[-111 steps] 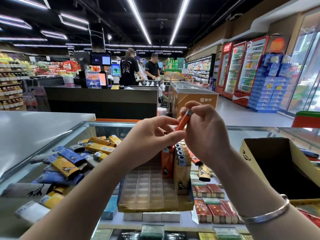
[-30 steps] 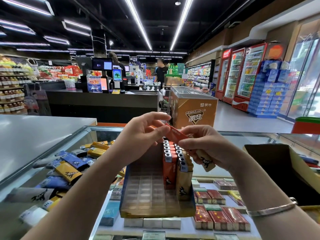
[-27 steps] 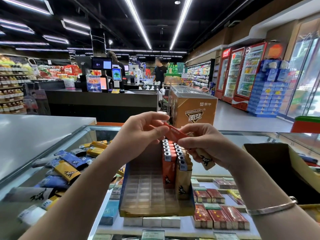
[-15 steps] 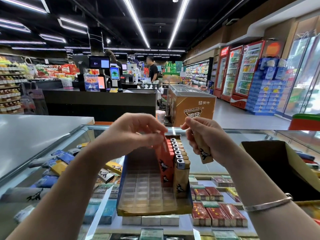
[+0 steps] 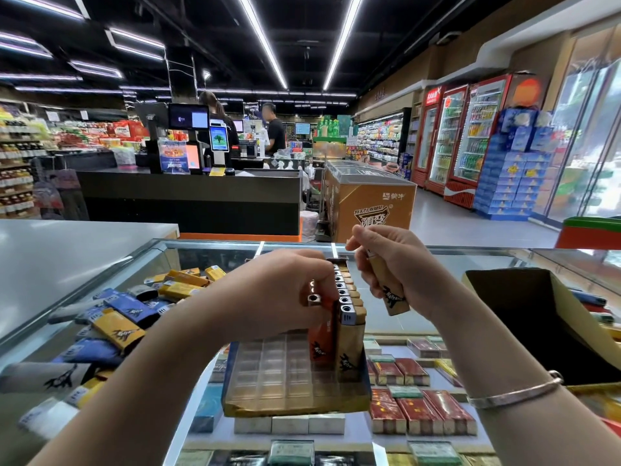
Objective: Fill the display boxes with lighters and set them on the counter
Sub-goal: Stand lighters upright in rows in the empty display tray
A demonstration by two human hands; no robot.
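While the left hand [image 5: 289,290] presses an orange lighter [image 5: 321,334] down into the display box [image 5: 285,378], its fingers curled over the metal head, the job looks to be seating that lighter upright in its slot beside the tan row [image 5: 349,317] already standing along the box's right side. The box sits on the glass tabletop [image 5: 437,264], with most of its clear cells unfilled. To do this well, I judge the lighter should go straight down, base first, square to its neighbours, so it does not tip the row or ride up on a cell wall; a light push on the head should settle it. The right hand [image 5: 393,264] grips a tan lighter [image 5: 389,290] just beside the row, held clear and ready as the next one. A heap of loose lighters [image 5: 127,314] lies to the left on the tabletop, within reach for refills. An open carton [image 5: 524,314] stands to the right.
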